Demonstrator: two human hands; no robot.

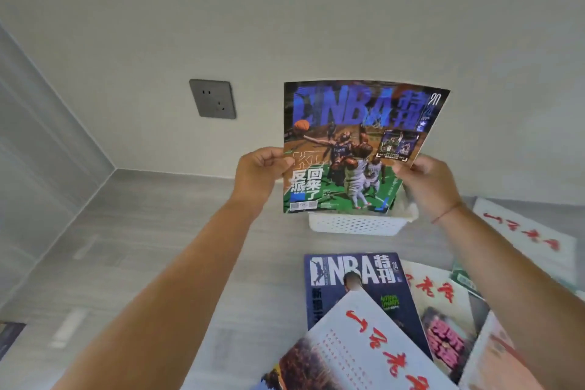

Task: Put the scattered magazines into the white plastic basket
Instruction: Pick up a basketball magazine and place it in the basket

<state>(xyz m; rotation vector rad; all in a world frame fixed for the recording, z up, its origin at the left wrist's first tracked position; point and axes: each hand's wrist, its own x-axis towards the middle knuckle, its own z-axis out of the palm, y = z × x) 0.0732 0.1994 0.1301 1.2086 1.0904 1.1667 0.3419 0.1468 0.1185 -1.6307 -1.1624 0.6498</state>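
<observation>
Hands on both sides held one magazine upright above the floor. The left hand (259,172) gripped the left edge of the NBA magazine (357,142), with its fingers curled round the edge. The cover faced the camera and showed basketball players on a green court. Its lower edge stood in front of the white plastic basket (351,225); I could not tell if it touched the basket. The perforated front wall of the basket was visible below the magazine, but the inside was mostly hidden, so its content could not be told. The right hand (427,187) pinched the right edge of the same magazine, the thumb on the cover, and a thin red string (446,212) was around its wrist.

Nearer to the camera, a second NBA magazine (357,288) lay flat on the floor. A white magazine with red brush characters (364,345) lay partly over it. Beside it, to the right, lay a pale magazine with red characters (443,304), and another white magazine (525,231) lay to the right of the basket.

The floor (158,247) was grey with a wood-like grain. A grey wall socket (212,99) sat on the plain light wall (285,9), to the left of the held magazine.
</observation>
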